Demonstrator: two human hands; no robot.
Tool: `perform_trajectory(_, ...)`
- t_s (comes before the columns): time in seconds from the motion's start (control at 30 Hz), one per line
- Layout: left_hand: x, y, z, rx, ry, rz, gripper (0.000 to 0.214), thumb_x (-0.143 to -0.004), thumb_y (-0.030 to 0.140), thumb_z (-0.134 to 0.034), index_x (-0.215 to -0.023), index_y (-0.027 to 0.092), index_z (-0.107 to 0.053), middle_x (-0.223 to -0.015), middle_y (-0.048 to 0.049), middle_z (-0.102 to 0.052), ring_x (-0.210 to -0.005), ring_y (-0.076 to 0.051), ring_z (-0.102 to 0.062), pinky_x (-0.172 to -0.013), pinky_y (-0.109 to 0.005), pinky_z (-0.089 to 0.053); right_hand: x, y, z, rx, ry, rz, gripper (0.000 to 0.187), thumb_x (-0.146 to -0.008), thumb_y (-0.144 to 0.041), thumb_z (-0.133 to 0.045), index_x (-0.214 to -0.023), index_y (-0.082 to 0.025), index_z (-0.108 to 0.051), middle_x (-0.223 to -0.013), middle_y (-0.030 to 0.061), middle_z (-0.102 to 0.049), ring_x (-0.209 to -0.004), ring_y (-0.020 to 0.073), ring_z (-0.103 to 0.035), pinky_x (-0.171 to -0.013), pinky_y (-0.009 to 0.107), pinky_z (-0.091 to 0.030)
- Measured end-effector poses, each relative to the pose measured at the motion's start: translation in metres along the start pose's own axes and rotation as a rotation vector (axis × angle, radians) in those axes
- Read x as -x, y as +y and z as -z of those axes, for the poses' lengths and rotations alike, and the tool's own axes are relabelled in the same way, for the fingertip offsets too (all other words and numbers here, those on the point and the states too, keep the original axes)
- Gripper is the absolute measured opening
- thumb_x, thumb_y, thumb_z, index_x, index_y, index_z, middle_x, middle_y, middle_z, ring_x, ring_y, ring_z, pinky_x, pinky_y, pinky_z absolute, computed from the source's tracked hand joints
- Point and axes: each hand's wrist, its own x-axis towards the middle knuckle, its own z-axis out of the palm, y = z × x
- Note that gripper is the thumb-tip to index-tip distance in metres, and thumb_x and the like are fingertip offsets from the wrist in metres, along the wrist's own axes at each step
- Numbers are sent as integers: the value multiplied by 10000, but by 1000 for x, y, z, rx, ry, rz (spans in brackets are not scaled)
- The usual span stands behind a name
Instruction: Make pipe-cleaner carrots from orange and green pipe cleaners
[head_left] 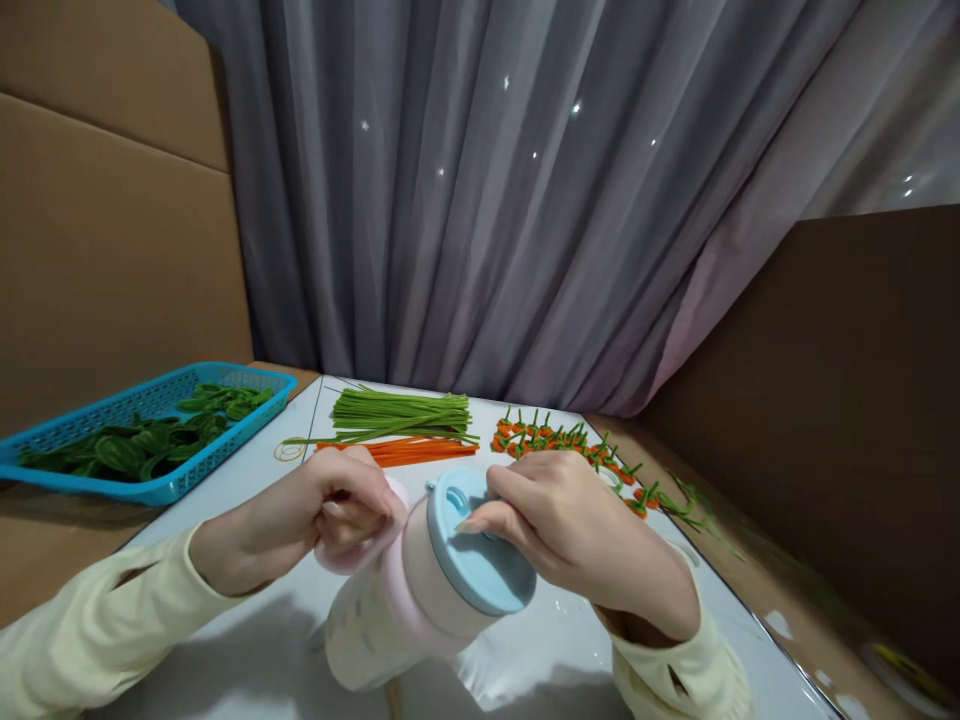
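A pale travel mug (367, 630) with a pink band is tilted over the front of the table, its top toward the right. My left hand (351, 500) is closed around its pink handle (337, 562). On top sits a light blue lid (491, 575) with an oval recess. My right hand (570, 510) has its thumb and curled fingers pinched at the lid's upper edge; what exactly lies between the fingertips is hidden. Behind the hands lie a bundle of green pipe cleaners (401, 412) and a row of orange ones (420, 452).
A blue plastic basket (187, 470) with green fuzzy leaf shapes stands at the left. Several small orange pieces with green stems (547, 437) lie at the back right. Cardboard walls (112, 230) flank both sides, and a grey curtain (450, 200) hangs behind the white table (247, 600).
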Motion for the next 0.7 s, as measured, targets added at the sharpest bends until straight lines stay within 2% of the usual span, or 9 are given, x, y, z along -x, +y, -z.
perform_trajectory(0.07, 0, 0, 1, -4, 9, 6, 434, -534, 236, -561, -379, 169, -161, -380, 40, -146, -372, -28, -114, -406, -247, -64, 0, 1, 1, -72, -29, -16, 455, -980, -467, -166, -783, -165, -443, -567, -7, -436, -493, 127, -386, -503, 238, -264)
perform_trajectory(0.17, 0, 0, 5, 12, 13, 5, 454, -524, 244, -566, -371, 170, -145, -368, 39, -137, -369, -29, -120, -405, -244, -68, 2, 3, 5, -192, -50, 31, 248, -990, -335, -229, -964, -158, -401, -741, 38, -526, -622, 141, -469, -572, 231, -339)
perform_trajectory(0.27, 0, 0, 7, 34, 7, -4, 464, -515, 240, -584, -375, 169, -147, -367, 42, -133, -367, -27, -121, -402, -237, -70, 3, 5, 8, -251, -41, 88, 108, -951, -198, -285, -884, -177, -366, -752, 44, -518, -626, 144, -460, -579, 234, -349)
perform_trajectory(0.53, 0, 0, 3, 29, 4, -20, 426, -535, 220, -577, -389, 164, -181, -377, 46, -157, -368, -29, -122, -397, -231, -63, 3, 5, 6, -148, -70, 127, 127, -885, -136, -327, -774, -197, -329, -620, -8, -399, -527, 142, -343, -513, 245, -228)
perform_trajectory(0.6, 1, -1, 4, 18, -14, -27, 430, -550, 227, -575, -389, 164, -181, -379, 45, -160, -371, -30, -124, -401, -233, -69, 3, 4, 5, -130, -66, 125, 147, -900, -162, -319, -757, -198, -323, -611, -10, -395, -521, 138, -340, -512, 244, -215)
perform_trajectory(0.7, 2, 1, 5, -5, -9, -31, 449, -571, 246, -575, -389, 167, -172, -384, 47, -154, -379, -30, -112, -404, -239, -64, 1, 4, 2, -80, -44, 50, 254, -957, -276, -263, -724, -195, -326, -583, -13, -396, -486, 123, -326, -504, 238, -202)
